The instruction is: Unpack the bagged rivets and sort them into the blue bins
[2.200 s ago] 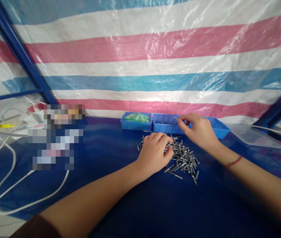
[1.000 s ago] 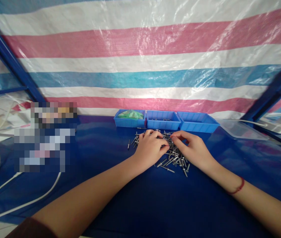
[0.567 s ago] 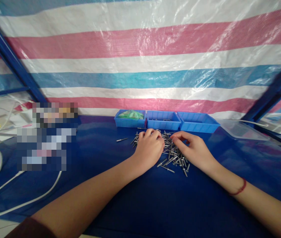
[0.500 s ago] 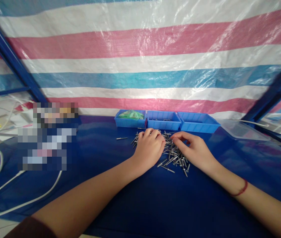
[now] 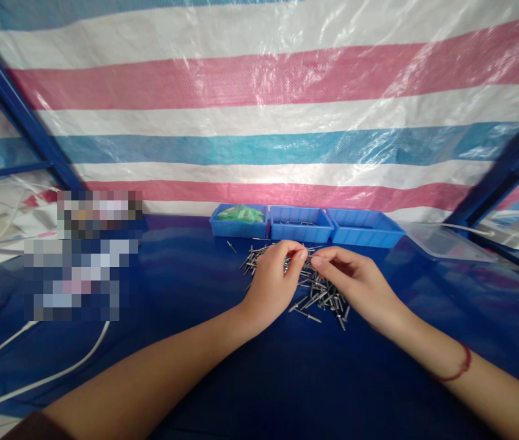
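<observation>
A pile of several small grey metal rivets (image 5: 321, 293) lies on the blue table cover (image 5: 222, 342). My left hand (image 5: 272, 281) rests on the pile's left side, its thumb and fingers pinched together over the rivets. My right hand (image 5: 355, 284) is at the pile's right side, its fingertips pinched and almost touching the left hand's. What either pinch holds is too small to make out. One stray rivet (image 5: 231, 246) lies apart to the left.
Three blue bins stand in a row at the back: the left bin (image 5: 239, 221) holds green pieces, the middle bin (image 5: 300, 223) a few rivets, the right bin (image 5: 364, 228). White cables (image 5: 34, 379) loop at the left. A striped tarp hangs behind.
My right hand came back from the middle bin to the pile. Both hands have lifted slightly and their fingertips have drawn together. A stray rivet skidded left and back toward the bins.
</observation>
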A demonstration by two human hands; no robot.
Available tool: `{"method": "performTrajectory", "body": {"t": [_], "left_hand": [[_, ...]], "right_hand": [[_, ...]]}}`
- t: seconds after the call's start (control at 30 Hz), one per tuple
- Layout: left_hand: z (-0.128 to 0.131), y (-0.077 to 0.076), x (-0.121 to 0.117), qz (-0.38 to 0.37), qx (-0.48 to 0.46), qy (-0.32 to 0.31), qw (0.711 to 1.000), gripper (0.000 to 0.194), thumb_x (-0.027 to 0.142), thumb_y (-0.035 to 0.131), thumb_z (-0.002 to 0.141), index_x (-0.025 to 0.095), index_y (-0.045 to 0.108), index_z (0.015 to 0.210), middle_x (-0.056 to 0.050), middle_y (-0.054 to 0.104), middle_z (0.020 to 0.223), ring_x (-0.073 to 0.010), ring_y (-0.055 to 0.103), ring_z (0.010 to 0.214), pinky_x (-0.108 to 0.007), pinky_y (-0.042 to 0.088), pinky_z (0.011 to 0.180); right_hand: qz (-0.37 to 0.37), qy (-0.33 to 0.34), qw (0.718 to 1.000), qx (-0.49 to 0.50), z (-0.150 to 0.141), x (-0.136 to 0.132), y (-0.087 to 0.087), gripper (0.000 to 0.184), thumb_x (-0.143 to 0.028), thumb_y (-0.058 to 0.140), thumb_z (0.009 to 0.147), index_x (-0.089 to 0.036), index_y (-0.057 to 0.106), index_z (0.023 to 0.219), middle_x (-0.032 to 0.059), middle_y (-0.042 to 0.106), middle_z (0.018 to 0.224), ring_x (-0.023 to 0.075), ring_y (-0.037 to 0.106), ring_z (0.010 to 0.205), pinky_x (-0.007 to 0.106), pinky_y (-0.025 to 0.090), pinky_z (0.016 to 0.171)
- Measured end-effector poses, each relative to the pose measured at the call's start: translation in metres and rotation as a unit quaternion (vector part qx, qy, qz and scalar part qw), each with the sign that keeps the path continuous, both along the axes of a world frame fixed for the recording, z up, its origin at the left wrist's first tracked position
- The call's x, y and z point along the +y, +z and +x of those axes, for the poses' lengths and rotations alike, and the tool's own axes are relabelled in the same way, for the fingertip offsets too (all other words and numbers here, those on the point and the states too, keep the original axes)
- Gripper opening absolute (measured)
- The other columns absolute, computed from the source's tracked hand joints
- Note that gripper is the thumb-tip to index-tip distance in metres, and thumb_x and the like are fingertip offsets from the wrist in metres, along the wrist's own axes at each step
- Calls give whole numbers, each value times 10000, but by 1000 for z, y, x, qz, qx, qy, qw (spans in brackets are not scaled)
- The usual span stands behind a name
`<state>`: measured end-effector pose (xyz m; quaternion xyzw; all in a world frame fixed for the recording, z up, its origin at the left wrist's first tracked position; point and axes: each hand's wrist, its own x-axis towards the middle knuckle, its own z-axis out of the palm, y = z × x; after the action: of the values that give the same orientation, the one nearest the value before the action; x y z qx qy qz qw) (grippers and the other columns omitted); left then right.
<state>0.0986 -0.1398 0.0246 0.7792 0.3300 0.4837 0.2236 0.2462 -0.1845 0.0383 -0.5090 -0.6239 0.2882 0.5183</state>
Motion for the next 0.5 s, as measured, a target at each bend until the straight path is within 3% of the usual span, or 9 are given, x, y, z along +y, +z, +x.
{"method": "performTrajectory", "body": {"t": [0.27,0.5], "left_hand": [[1,-1,-4,36,-3,-32,999,64,178,538,867,184,597,890,-27,678,894,-168,618,860,-315,470,821],[0,0,-7,57,50,8,997,43,211,577,852,194,609,874,-15,674,895,-195,564,925,-359,426,853]], "right_hand": [[39,-29,999,8,1,-1,1,236,-425,664,747,-190,649,746,11,641,676,134,574,606,252,489,581],[59,-43,997,-4,2,0,-2,220,-407,641,777,-188,658,773,25,680,725,146,606,633,264,508,602]]}}
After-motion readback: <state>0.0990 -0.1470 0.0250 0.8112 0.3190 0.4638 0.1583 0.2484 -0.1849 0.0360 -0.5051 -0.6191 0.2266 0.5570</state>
